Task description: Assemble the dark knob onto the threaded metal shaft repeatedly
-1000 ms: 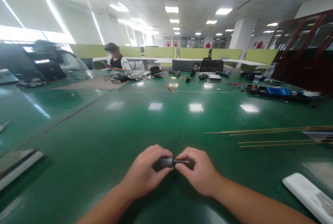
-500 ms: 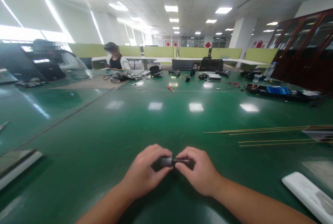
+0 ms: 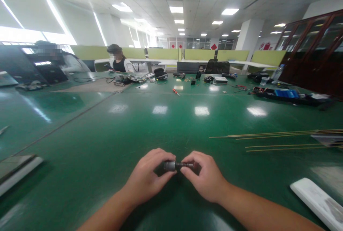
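Note:
Between both hands lies a small dark, roughly cylindrical object, held level above the table; I cannot make out its kind. Its thicker grey part (image 3: 169,166) sits between the thumb and fingers of my left hand (image 3: 150,173). My right hand (image 3: 206,177) pinches the thinner ribbed dark part (image 3: 187,165), whose far end has a reddish-brown tone. A short stretch of dark shaft shows between the two sets of fingertips. The rear ends of both parts are partly hidden by the hands.
A green table (image 3: 128,127) spreads ahead. Thin brass-coloured rods (image 3: 268,135) and a white power strip (image 3: 318,202) lie to the right, a flat pale-edged object (image 3: 18,173) to the left. Farther off are a red screwdriver (image 3: 175,92), electronic clutter (image 3: 128,79) and two seated people.
My left hand has shifted slightly left with the grey part, and a little more dark shaft shows between the hands. My right hand stays almost in place.

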Demonstrator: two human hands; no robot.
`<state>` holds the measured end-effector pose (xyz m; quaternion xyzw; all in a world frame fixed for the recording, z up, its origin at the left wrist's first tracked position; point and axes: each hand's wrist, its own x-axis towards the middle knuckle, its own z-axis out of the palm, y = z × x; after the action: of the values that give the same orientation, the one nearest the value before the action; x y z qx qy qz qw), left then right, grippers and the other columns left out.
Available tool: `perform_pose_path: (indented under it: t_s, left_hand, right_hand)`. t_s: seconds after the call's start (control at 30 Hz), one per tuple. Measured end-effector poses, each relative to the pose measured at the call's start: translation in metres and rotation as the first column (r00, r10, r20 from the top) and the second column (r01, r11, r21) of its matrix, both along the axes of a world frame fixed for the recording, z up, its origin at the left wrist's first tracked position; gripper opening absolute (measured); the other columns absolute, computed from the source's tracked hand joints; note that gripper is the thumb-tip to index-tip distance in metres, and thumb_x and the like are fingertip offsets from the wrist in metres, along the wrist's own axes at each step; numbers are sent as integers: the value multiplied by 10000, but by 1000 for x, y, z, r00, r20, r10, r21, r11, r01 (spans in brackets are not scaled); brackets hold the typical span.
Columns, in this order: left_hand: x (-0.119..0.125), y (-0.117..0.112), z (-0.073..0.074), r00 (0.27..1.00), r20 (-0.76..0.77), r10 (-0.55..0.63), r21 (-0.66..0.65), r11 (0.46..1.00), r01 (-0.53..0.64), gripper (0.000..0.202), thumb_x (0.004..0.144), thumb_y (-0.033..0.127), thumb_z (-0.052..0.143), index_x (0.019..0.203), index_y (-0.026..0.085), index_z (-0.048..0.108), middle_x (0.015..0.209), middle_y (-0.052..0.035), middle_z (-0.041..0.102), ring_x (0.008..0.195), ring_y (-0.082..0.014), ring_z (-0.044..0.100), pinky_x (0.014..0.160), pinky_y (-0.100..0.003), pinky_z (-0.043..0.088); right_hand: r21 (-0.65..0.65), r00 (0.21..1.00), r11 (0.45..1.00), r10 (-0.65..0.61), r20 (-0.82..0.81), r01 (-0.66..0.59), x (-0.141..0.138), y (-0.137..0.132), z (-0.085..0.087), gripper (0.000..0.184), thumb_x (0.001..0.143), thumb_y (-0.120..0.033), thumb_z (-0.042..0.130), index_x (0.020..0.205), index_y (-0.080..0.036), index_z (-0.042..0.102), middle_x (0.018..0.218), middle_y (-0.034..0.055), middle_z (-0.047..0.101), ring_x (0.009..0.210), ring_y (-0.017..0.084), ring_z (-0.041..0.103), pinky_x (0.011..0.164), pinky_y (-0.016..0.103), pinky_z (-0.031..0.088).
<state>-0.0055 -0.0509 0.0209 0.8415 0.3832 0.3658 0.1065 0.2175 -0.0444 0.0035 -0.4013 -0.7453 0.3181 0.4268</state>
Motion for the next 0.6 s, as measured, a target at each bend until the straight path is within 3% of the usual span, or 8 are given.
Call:
perform_pose_path:
  t_s: [0.6]
  left_hand:
    - [-2,1,4,1000,-1,20,30,999,-20,206,870,184,711,1066,227,663,986,-46,724,901,-186,687,821,-315,550]
  right_hand:
    - [-11,1000,1000,-14,-4,14,1,1,2,65,829,-156,692,869,-200,718,783,2,667,713,159,601,648,265,427]
